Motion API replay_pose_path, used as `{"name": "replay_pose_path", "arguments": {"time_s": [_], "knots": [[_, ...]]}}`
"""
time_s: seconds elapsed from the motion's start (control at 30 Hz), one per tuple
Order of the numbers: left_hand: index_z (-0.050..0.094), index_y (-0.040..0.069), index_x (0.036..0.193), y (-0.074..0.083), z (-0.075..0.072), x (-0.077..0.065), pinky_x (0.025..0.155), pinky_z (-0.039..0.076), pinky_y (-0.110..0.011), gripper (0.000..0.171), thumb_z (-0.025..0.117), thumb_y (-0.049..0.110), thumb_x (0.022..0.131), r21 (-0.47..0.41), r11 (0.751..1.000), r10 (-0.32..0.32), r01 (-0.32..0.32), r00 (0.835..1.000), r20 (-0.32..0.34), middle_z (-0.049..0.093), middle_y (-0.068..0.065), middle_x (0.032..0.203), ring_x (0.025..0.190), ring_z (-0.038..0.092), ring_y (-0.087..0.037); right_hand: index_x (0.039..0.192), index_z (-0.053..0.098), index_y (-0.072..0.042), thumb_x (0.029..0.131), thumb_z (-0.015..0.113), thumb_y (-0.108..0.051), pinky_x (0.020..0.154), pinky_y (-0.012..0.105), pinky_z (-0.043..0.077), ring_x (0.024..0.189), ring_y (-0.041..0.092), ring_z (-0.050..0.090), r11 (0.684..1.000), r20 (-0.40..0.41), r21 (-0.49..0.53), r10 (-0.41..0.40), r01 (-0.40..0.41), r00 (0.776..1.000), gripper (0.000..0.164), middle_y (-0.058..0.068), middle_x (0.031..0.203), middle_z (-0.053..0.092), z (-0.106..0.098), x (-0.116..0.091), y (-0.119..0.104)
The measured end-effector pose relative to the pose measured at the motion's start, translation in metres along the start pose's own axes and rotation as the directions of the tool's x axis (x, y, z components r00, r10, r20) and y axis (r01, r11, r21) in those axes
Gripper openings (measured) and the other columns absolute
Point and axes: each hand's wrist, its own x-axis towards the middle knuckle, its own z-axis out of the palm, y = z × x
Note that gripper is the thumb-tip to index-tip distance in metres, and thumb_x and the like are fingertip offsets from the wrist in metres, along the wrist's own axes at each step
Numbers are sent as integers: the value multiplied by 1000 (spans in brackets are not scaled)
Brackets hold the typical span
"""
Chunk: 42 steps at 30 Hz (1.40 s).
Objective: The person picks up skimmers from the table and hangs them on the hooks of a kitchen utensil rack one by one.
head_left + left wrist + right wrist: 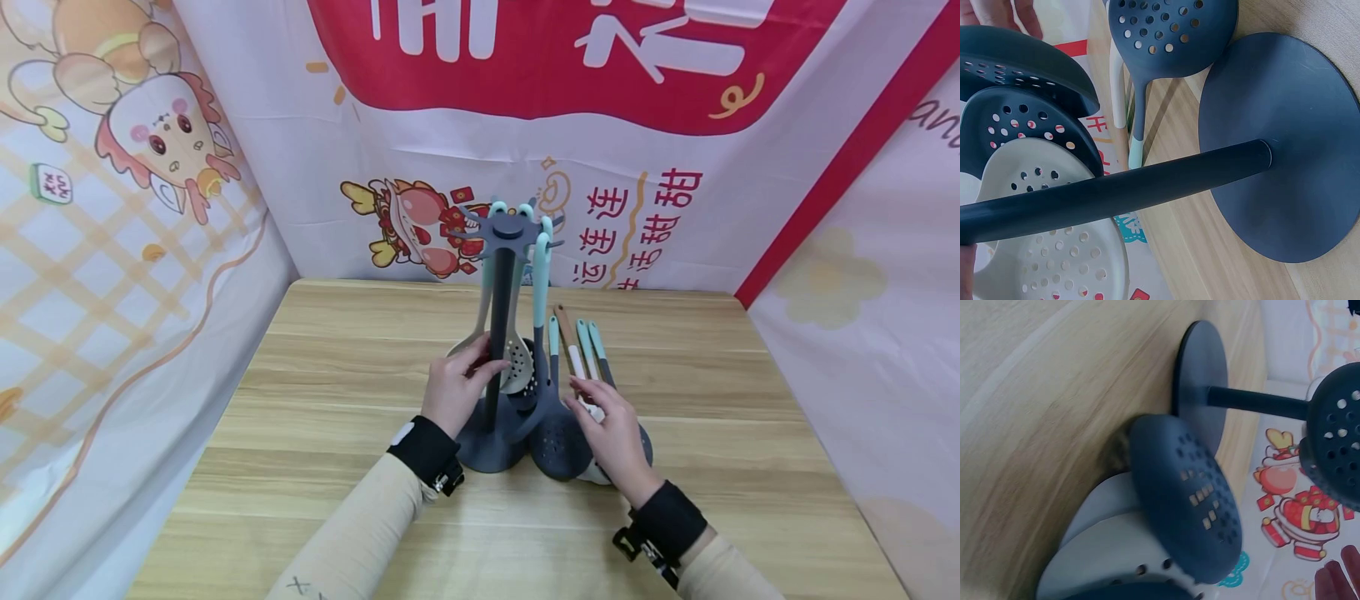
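A dark utensil stand (486,446) with a round base, upright pole and hooked top stands mid-table. My left hand (459,387) holds its pole (1147,194), the thumb and fingers on either side. From the hooks hang several mint-handled utensils, among them a pale skimmer (516,367) and dark perforated ones (1035,125). Right of the base lie more utensils, with a dark skimmer (1188,500) against pale heads (1110,544). Above these is my right hand (615,429), fingers extended and apart; nothing shows in its grasp.
The wooden table (337,400) carries the stand and the loose utensils, whose handles (592,337) point to the back. A printed cloth (420,142) hangs behind the table's rear edge, with more cloth at both sides.
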Motion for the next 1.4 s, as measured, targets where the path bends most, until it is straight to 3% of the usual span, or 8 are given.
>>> {"name": "replay_pose_path", "arguments": {"time_s": [0.27,0.5,0.77,1.03,1.4], "knots": [[68,2,124,0,0,0,75,61,-29,38,73,14,88,-3,1000,-17,17,1000,6,76,-16,98,88,75,-24,120,68,1,88,74,-9,85,52,53,100,35,64,995,32,-92,51,-48,998,34,17,115,70,-1,0,20],[68,2,125,0,0,0,75,61,-30,39,73,15,89,-3,1000,-23,23,1000,8,76,-16,98,88,75,-24,122,66,4,91,71,-12,99,57,46,117,41,57,975,82,-189,130,-113,988,36,23,120,66,-3,0,33],[68,3,124,0,1,1,75,61,-29,38,73,15,89,-2,1000,-26,26,1000,6,76,-15,98,88,75,-23,123,65,5,93,69,-12,93,55,47,109,41,57,960,73,-234,173,-152,982,34,24,120,65,-6,0,53],[69,2,123,0,0,0,74,61,-30,37,73,15,88,-8,999,-36,36,999,1,76,-16,97,87,75,-23,130,59,6,96,64,-15,106,59,39,124,45,49,940,110,-247,271,-237,956,40,28,130,57,-10,3,69],[69,3,122,3,1,-1,74,61,-32,37,73,17,88,18,999,-39,39,999,-2,77,-14,97,86,75,-23,129,57,11,98,60,-18,107,58,39,125,47,49,921,98,-263,322,-287,942,42,32,132,54,-9,7,80]]}}
